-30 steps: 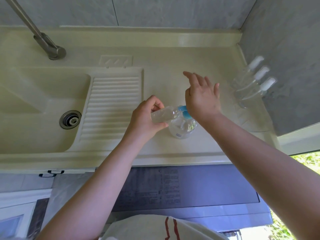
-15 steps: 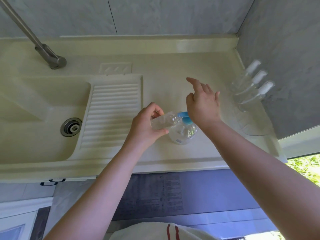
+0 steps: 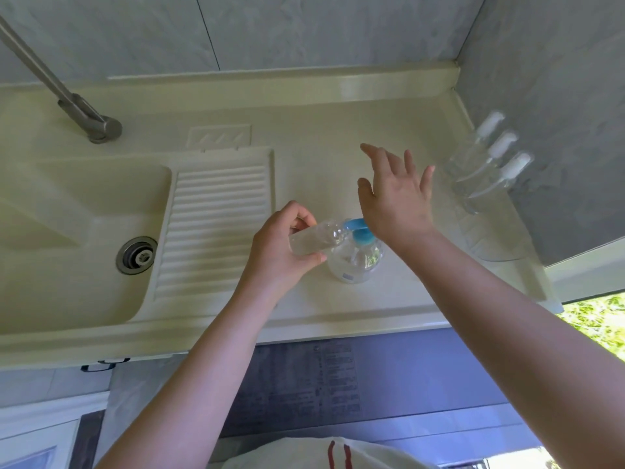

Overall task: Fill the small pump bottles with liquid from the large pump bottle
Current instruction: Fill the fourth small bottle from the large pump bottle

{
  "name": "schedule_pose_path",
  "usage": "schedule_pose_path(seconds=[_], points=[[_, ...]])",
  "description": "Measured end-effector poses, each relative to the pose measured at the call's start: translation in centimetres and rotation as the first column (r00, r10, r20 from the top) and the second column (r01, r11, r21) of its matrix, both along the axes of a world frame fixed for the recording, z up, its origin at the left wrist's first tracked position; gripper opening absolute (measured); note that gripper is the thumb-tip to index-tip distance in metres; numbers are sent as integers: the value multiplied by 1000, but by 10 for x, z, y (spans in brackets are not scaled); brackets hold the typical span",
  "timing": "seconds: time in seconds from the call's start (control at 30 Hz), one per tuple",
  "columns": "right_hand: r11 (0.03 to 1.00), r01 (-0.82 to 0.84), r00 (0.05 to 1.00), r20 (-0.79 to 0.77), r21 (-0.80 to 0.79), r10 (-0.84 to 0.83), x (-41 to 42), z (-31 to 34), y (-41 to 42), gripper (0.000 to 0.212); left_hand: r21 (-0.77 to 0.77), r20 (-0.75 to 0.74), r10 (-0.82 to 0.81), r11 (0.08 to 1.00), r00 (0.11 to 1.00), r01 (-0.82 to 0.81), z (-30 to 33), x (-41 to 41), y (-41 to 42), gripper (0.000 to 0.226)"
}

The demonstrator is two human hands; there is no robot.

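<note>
Cream counter (image 3: 389, 110) by the sink: our left hand (image 3: 280, 245) grips a small bottle (image 3: 313, 241), mouth at the big pump bottle (image 3: 355, 257) spout. Right hand (image 3: 394, 201) above the pump, fingers (image 3: 382, 160) spread, holding nothing. We're mid-fill; next, prob. press down.

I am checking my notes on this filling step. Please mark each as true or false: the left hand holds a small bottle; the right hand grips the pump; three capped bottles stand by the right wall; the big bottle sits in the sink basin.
1. The left hand holds a small bottle tilted at the spout. True.
2. The right hand grips the blue pump. False: its fingers are spread, with the heel of the hand over the pump.
3. Three capped bottles stand by the right wall. True.
4. The large bottle sits in the sink basin. False: it stands on the counter.
</note>
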State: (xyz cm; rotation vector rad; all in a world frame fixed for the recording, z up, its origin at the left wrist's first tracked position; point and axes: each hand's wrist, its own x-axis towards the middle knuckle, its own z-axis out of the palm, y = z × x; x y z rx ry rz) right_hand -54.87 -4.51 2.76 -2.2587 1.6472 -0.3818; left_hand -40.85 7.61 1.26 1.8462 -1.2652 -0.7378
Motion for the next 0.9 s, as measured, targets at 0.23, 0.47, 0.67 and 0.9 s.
schedule_pose_path(seconds=[0.23, 0.47, 0.67, 0.9], points=[[997, -13, 1000, -18, -82, 12, 5, -9, 10, 67, -9, 16, 12, 1000, 1000, -12, -1, 1, -1, 45], [999, -22, 1000, 19, -42, 23, 2, 3, 1, 58, -20, -3, 7, 1000, 1000, -7, 4, 1, 1, 44], [998, -63, 998, -15, -32, 62, 13, -5, 9, 63, 1, -21, 7, 1000, 1000, -7, -2, 1, 0, 44], [993, -32, 989, 146, 114, 15, 1, 7, -1, 51, -9, -9, -7, 1000, 1000, 7, 2, 1, -1, 44]])
